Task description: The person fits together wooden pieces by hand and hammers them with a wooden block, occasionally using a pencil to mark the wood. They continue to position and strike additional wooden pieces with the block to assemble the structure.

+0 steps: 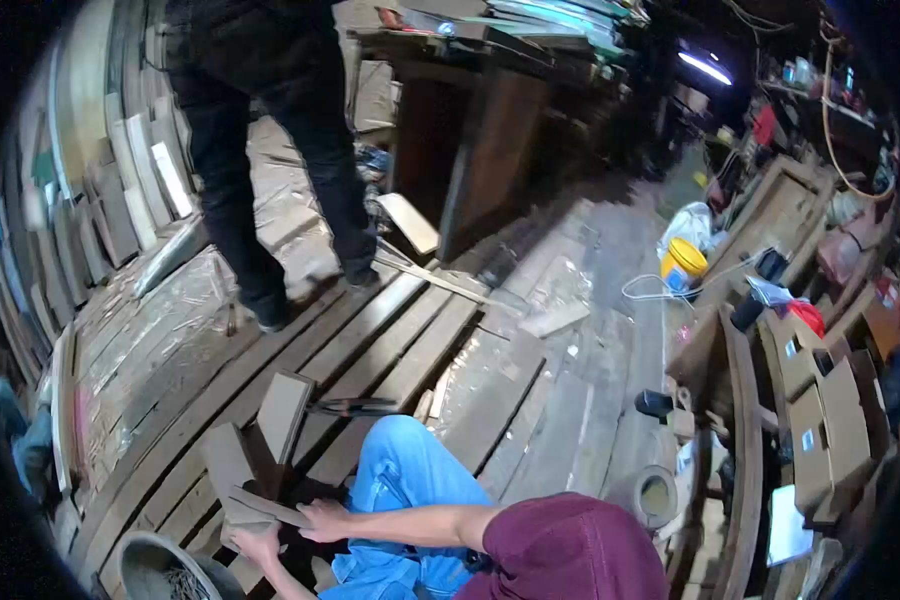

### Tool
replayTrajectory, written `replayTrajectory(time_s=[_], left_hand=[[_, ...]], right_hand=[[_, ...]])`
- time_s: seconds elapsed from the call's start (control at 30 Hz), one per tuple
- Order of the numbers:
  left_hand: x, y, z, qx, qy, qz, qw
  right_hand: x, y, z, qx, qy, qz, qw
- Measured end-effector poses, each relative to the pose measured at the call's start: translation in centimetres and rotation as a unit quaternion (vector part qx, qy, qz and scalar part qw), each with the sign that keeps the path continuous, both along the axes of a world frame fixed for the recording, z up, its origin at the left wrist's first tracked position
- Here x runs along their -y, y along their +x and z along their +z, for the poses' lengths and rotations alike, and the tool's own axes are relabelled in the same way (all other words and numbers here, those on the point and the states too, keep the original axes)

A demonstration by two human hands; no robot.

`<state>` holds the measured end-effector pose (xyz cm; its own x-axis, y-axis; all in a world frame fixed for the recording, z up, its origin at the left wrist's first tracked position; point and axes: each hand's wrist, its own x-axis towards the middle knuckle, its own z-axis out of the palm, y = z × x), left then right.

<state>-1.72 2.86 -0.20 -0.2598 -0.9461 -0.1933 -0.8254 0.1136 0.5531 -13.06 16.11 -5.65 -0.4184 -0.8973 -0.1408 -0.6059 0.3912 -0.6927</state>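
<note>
A thin flat wooden strip (270, 506) lies slanted at the lower left, with its right end in the fingers of my right hand (324, 521). Just below and left of it, my left hand (258, 543) is closed around the lower edge of a wooden piece; its exact hold is partly hidden. Beyond the strip a wooden block (228, 460) stands tilted beside a pale board (285, 412). A dark pincer-like tool (355, 407) rests right of that board. My bent knee (400, 455) in blue jeans is close to my right hand.
A bucket (132, 560) holding nails or similar thin pieces stands at the lower left. Another person's legs (315, 150) in dark trousers are on the planks ahead. A yellow bucket (683, 262), a cylindrical roll (656, 496) and cardboard boxes (825, 440) are to the right.
</note>
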Motion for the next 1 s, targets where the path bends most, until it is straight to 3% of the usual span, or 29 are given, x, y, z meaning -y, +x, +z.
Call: replayTrajectory(time_s=[0.03, 0.13, 0.27, 0.3, 0.4, 0.47, 0.5, 0.57, 0.63, 0.67, 0.8, 0.83, 0.87, 0.9, 0.93, 1.0], left_hand=[[0.4, -0.1, -0.8, 0.062, 0.006, 0.025, 0.998], [1.6, 1.0, -5.2, 0.033, -0.116, 0.026, 0.992], [2.2, 2.0, -7.1, -0.022, -0.117, -0.016, 0.993], [3.3, 3.0, -9.5, -0.035, -0.15, -0.042, 0.987], [1.6, 3.5, -8.5, -0.024, -0.194, -0.096, 0.976], [-0.2, 2.8, -5.0, -0.064, -0.18, -0.151, 0.97], [0.0, 2.8, -4.9, -0.074, -0.168, -0.142, 0.973], [0.0, 2.8, -4.8, -0.116, -0.128, -0.131, 0.976], [-1.3, 3.3, -3.8, -0.124, -0.12, -0.094, 0.981], [-2.2, 3.3, -3.4, -0.103, -0.133, -0.064, 0.984], [-1.5, 4.5, -4.7, -0.174, -0.149, -0.104, 0.968], [-1.0, 5.5, -5.6, -0.19, -0.128, -0.1, 0.968], [-2.6, 3.1, 1.0, -0.305, -0.024, -0.099, 0.947], [-2.1, 3.3, 2.3, -0.249, -0.043, -0.142, 0.957], [-1.4, 5.3, -0.9, -0.129, -0.106, -0.127, 0.978], [-1.8, 4.8, 1.6, -0.08, -0.098, -0.172, 0.977]], right_hand=[[0.0, 0.2, -0.5, -0.007, -0.007, -0.011, 1.0], [0.2, 0.1, -0.9, 0.008, 0.019, 0.011, 1.0], [0.4, 0.4, -1.1, 0.001, 0.029, 0.038, 0.999], [0.7, 0.4, -1.7, -0.019, 0.008, 0.018, 1.0], [1.3, 2.1, -4.8, -0.075, -0.05, -0.017, 0.996], [0.7, 1.0, -2.4, -0.014, -0.028, -0.013, 0.999], [1.1, 2.0, -4.6, -0.083, -0.082, -0.037, 0.992], [0.4, 0.7, 0.8, 0.014, -0.006, -0.019, 1.0], [1.2, 1.9, -2.3, -0.015, -0.052, -0.038, 0.998], [0.6, 0.7, 1.0, 0.063, -0.005, 0.005, 0.998], [1.0, 1.6, -2.8, -0.051, -0.111, -0.042, 0.992], [0.6, 1.6, -0.7, 0.012, -0.084, -0.057, 0.995], [0.8, 1.0, 2.0, 0.076, -0.053, -0.073, 0.993], [1.0, 0.6, 1.8, 0.061, -0.064, -0.05, 0.995], [1.2, 0.7, 1.3, 0.046, -0.077, -0.023, 0.996], [0.9, 0.7, 1.3, 0.033, -0.068, -0.039, 0.996]])
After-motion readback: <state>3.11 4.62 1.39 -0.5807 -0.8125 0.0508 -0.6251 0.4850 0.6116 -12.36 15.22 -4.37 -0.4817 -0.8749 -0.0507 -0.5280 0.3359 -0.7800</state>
